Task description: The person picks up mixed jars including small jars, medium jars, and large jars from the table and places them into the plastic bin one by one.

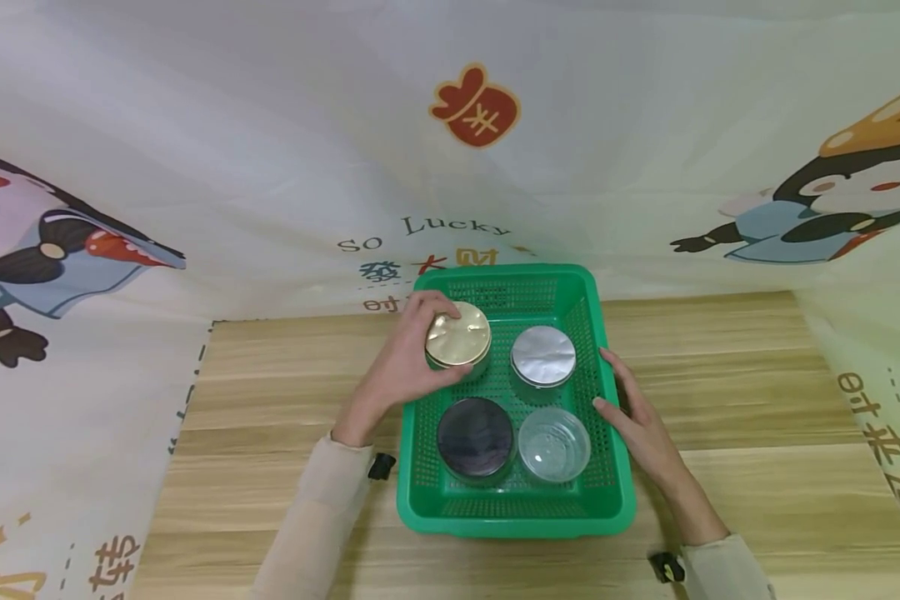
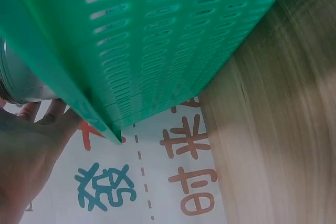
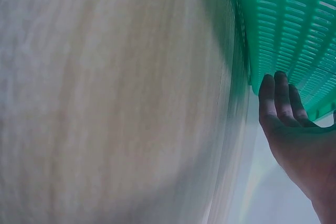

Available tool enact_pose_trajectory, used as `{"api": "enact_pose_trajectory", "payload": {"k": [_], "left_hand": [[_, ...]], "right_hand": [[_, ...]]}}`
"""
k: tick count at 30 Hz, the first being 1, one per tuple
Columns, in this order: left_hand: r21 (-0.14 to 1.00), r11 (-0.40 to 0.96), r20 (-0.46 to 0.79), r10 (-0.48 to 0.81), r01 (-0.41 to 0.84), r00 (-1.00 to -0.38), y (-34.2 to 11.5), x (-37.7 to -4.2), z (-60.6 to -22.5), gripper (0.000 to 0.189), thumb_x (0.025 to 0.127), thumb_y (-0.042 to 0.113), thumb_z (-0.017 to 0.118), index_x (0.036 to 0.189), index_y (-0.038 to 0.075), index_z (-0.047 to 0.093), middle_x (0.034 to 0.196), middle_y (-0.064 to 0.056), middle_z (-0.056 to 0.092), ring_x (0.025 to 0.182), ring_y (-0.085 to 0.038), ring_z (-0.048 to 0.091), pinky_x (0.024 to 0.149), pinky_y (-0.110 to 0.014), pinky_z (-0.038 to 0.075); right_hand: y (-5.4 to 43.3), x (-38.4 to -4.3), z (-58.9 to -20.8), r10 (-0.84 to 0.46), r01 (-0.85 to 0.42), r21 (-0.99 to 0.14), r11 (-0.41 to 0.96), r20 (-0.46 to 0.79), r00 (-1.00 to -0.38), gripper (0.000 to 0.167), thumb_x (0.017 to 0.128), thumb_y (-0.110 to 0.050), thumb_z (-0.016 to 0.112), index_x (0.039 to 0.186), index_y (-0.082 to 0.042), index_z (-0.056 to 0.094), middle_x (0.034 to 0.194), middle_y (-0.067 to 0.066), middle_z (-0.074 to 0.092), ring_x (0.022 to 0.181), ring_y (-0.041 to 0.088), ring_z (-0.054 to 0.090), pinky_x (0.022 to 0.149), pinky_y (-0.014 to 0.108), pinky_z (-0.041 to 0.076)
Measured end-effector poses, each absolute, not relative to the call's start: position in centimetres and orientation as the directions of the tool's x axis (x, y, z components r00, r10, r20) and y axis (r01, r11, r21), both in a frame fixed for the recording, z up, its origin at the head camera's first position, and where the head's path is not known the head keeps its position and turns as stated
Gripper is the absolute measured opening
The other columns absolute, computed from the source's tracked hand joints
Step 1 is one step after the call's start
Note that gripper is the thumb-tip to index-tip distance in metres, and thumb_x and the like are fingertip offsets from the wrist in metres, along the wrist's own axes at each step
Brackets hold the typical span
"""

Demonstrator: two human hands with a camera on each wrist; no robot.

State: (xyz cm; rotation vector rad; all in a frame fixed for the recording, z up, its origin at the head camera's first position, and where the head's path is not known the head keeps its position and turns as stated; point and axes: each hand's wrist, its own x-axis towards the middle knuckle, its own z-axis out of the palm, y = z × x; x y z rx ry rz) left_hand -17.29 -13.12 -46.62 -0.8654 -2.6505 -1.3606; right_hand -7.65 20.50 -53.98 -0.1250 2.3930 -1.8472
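A green basket (image 1: 517, 527) with slotted walls stands on the table and bears several round containers. At its far left, my left hand (image 1: 412, 354) grips a jar with a gold lid (image 1: 461, 333), thumb at the near side and fingers round the far side. In the left wrist view that jar (image 2: 21, 74) shows above the basket's rim, with fingertips under its edge. My right hand (image 1: 641, 429) holds the basket's right rim, with the thumb over it. The right wrist view shows its other fingers (image 3: 283, 100) against the outer wall.
Right of the gold-lidded jar stands a silver-lidded jar (image 1: 543, 356). Nearer in the basket are a dark-lidded jar (image 1: 475, 437) and a clear round container (image 1: 553, 446). A printed white cloth (image 1: 307, 167) rises behind the wooden table (image 1: 720, 375) and along its sides.
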Motion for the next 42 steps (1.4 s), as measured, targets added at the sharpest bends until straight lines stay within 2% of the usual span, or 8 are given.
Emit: {"api": "enact_pose_trajectory", "payload": {"k": [8, 17, 23, 42], "left_hand": [[0.711, 0.494, 0.242, 0.496, 0.500, -0.834, -12.7, -17.3, -47.2, 0.059, 0.070, 0.028, 0.086, 0.119, 0.020, 0.054, 0.133, 0.000, 0.041, 0.124, -0.019, 0.044, 0.101, -0.043, 0.044], [0.686, 0.517, 0.241, 0.503, 0.512, -0.830, -12.5, -17.2, -47.7, 0.055, 0.073, 0.031, 0.084, 0.118, 0.020, 0.056, 0.135, 0.001, 0.044, 0.125, -0.019, 0.044, 0.100, -0.043, 0.044], [0.656, 0.550, 0.231, 0.507, 0.518, -0.830, -12.4, -17.1, -47.9, 0.053, 0.072, 0.033, 0.084, 0.117, 0.021, 0.057, 0.137, 0.002, 0.046, 0.125, -0.019, 0.041, 0.100, -0.044, 0.042], [0.620, 0.576, 0.208, 0.534, 0.533, -0.819, -12.2, -17.1, -48.1, 0.053, 0.073, 0.031, 0.085, 0.118, 0.021, 0.059, 0.137, 0.001, 0.046, 0.127, -0.019, 0.044, 0.098, -0.043, 0.044]], "right_hand": [[20.5, -7.6, -54.0, -0.133, 0.008, -0.968, 0.253, -0.043, -0.990, 0.064, 0.102, -0.020, 0.054, 0.157, -0.036, 0.025, 0.159, 0.010, 0.028, 0.138, 0.033, 0.033, 0.107, 0.061, 0.027], [20.6, -7.5, -53.8, -0.139, 0.011, -0.966, 0.259, -0.049, -0.989, 0.064, 0.102, -0.019, 0.055, 0.157, -0.036, 0.025, 0.165, 0.002, 0.015, 0.148, 0.032, 0.016, 0.111, 0.062, 0.017], [20.6, -7.6, -53.7, -0.141, 0.011, -0.967, 0.255, -0.049, -0.989, 0.065, 0.102, -0.019, 0.055, 0.157, -0.036, 0.025, 0.165, 0.001, 0.015, 0.148, 0.032, 0.016, 0.111, 0.062, 0.018], [20.5, -7.7, -53.7, -0.148, 0.002, -0.963, 0.271, -0.044, -0.988, 0.065, 0.102, -0.019, 0.055, 0.157, -0.035, 0.024, 0.164, 0.003, 0.018, 0.145, 0.032, 0.023, 0.109, 0.061, 0.023]]}}
